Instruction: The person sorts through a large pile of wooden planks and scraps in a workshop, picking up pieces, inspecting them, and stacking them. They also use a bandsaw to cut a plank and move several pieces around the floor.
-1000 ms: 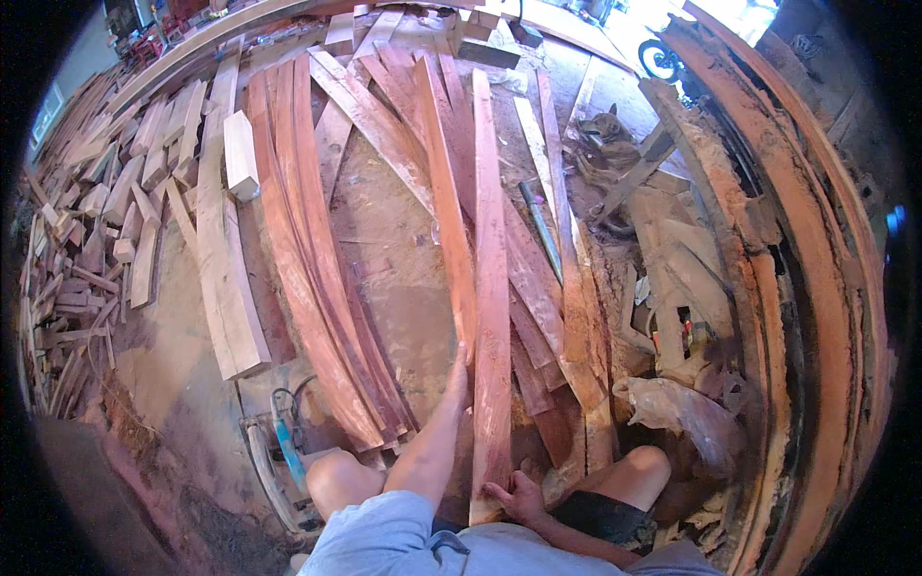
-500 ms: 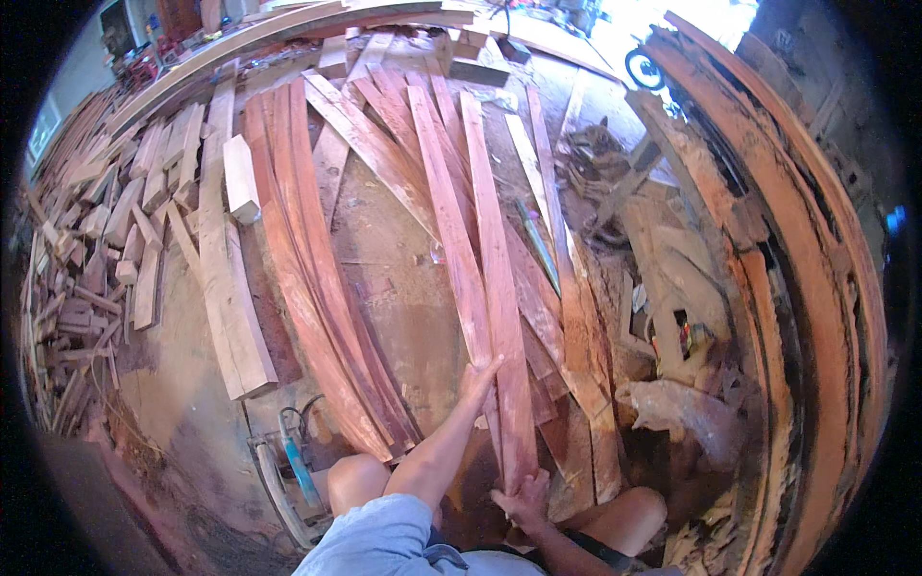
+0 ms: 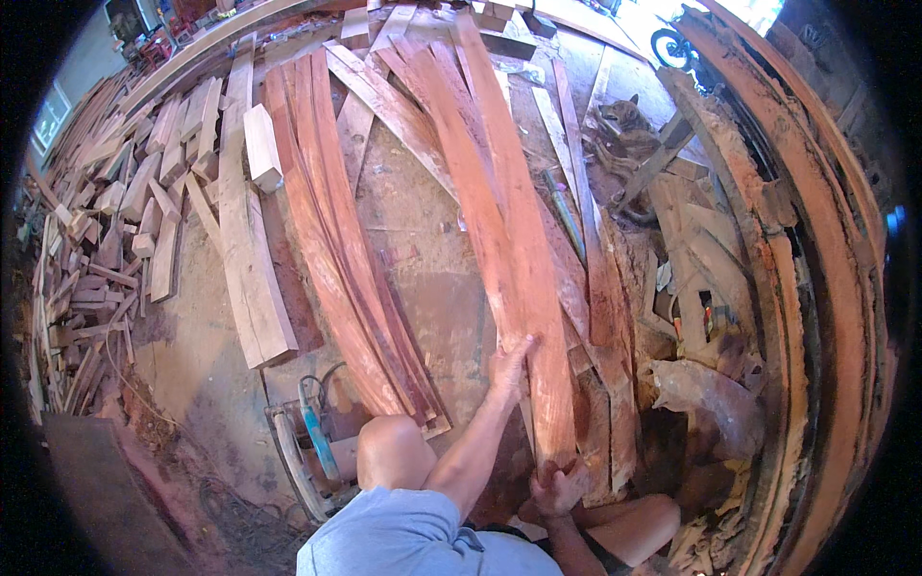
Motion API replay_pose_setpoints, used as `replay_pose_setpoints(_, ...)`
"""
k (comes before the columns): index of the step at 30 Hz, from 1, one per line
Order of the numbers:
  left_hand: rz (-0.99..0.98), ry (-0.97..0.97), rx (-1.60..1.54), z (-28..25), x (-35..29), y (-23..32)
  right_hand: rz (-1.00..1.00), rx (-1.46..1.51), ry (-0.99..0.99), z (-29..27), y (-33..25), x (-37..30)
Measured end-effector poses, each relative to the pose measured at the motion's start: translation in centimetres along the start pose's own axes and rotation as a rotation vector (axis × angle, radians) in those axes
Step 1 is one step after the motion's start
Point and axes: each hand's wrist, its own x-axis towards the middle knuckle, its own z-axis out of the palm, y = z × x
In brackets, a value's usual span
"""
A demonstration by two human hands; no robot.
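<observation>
A long reddish-brown wooden plank [image 3: 540, 307] slants away from my lap toward the far planks, its broad face up. My left hand [image 3: 509, 367] is closed on its left edge, the thumb lying over the top. At the near end, my right hand [image 3: 559, 486] grips the plank between thumb and fingers. A second reddish plank [image 3: 461, 163] lies close along the left of the held one and meets it above my left hand. More reddish planks [image 3: 336, 254] lie side by side on the floor, left of my left knee.
At far left is a heap of short wood offcuts [image 3: 115, 250]. A pale beam [image 3: 252, 278] lies beside it. A teal tool [image 3: 319, 444] stands near my left knee. Tall rough slabs [image 3: 816, 240] rise at right, near what looks like a dog [image 3: 624, 117].
The held plank has turned so its broader face shows, and its far end reaches farther up the picture. Both hands keep their grip. The whole view has shifted, with things sitting farther right.
</observation>
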Motion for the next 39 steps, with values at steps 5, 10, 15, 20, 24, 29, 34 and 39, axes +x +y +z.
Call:
replay_pose_setpoints(5,0.187,0.263,0.235,-3.2,0.8,3.4,-0.231,-0.018,-0.057,3.0,1.8,1.8)
replay_pose_setpoints(10,0.26,0.423,0.509,-10.4,3.1,11.8,-0.584,-0.323,-0.397,8.1,-0.1,4.1)
replay_pose_setpoints(15,0.591,0.758,0.978,-13.8,2.5,18.8,-0.707,-0.177,-0.413,16.3,-1.7,10.5)
replay_pose_setpoints(20,0.67,0.667,1.017,-12.4,-1.0,17.0,-0.162,-0.314,0.167,11.0,2.4,28.0)
replay_pose_setpoints(24,0.468,0.357,0.867,-10.5,-1.4,11.9,0.047,-0.76,0.0,4.4,7.9,37.0)
replay_pose_setpoints(29,0.244,0.242,1.103,-9.5,-2.1,5.9,0.049,-0.749,-0.228,2.7,12.9,39.0)
replay_pose_setpoints(34,0.166,0.269,1.165,-10.6,-1.7,6.4,0.066,-0.727,0.486,-1.9,17.2,42.0)
replay_pose_setpoints(39,0.195,0.295,1.109,-10.9,0.0,6.0,-0.335,-0.647,-0.207,-0.4,16.8,40.2)
